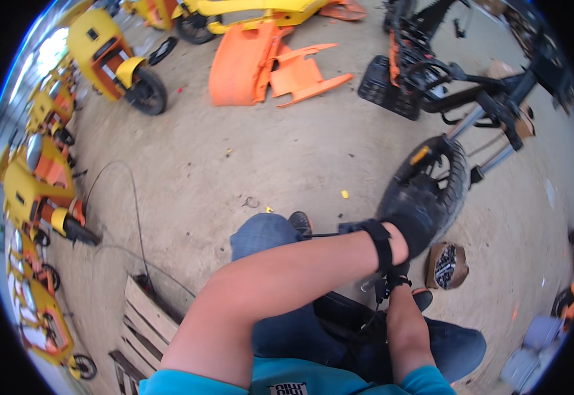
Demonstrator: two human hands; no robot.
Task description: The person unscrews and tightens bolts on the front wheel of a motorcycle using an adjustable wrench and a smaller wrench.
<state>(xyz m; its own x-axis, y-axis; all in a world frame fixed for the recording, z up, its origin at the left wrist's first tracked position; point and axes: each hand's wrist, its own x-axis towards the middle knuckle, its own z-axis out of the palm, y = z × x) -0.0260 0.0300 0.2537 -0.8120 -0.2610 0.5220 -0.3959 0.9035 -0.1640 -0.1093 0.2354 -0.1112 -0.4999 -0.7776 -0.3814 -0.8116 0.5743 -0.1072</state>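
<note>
My left arm reaches across to the right, and my left hand (pixel 417 214), in a dark glove with a black wrist strap, is against the lower side of a black tyred wheel (pixel 457 172). The wheel belongs to a stripped scooter frame (pixel 461 85) with fork tubes and an orange reflector. The left fingers are smeared and dark against the tyre, so their grip cannot be made out. Below the left wrist is my right hand (pixel 397 275), partly hidden by it and by dark straps. Its fingers do not show clearly. A dark elongated piece (pixel 339 309) lies across my lap.
Beside the wheel stands a small cardboard box (pixel 433 264) of metal parts. Orange plastic panels (pixel 241 69) lie ahead. Yellow scooters (pixel 106 56) line the left side. A wooden pallet (pixel 143 322) and a thin cable (pixel 135 210) are near my left; grey containers (pixel 542 331) sit at right.
</note>
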